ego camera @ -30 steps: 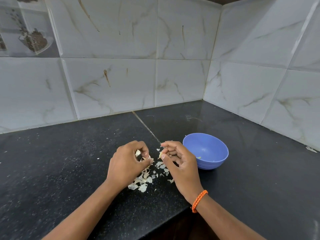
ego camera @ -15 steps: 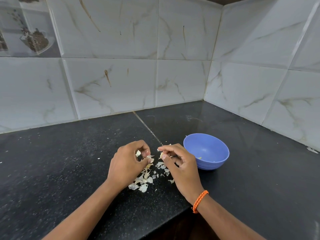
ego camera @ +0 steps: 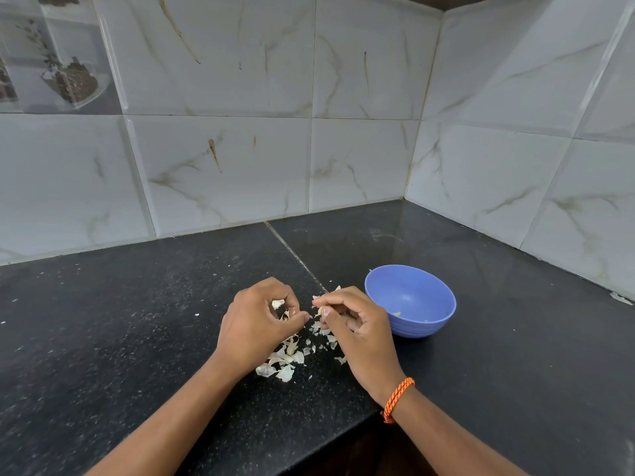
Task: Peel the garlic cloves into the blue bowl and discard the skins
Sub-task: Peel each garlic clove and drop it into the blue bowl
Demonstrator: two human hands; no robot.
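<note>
**Garlic peeling over skin pile, both hands busy**

Left hand point(ego camera: 256, 321) is curling round papery garlic skin scraps point(ego camera: 278, 304). Right hand point(ego camera: 355, 326) is pinching a small pale garlic clove point(ego camera: 320, 310) between thumb and fingers. Loose pale skins point(ego camera: 285, 360) are lying on the black speckled stone desk point(ego camera: 120, 338) near its front edge. Round blue plastic bowl point(ego camera: 417, 324) is sitting just beside the right hand.

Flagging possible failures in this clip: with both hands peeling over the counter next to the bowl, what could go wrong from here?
1. The skins lie loose on the black counter close to the blue bowl; flakes could drift in.
2. The right hand pinches a small clove beside the bowl, not over it; it might drop among the skins.
</note>
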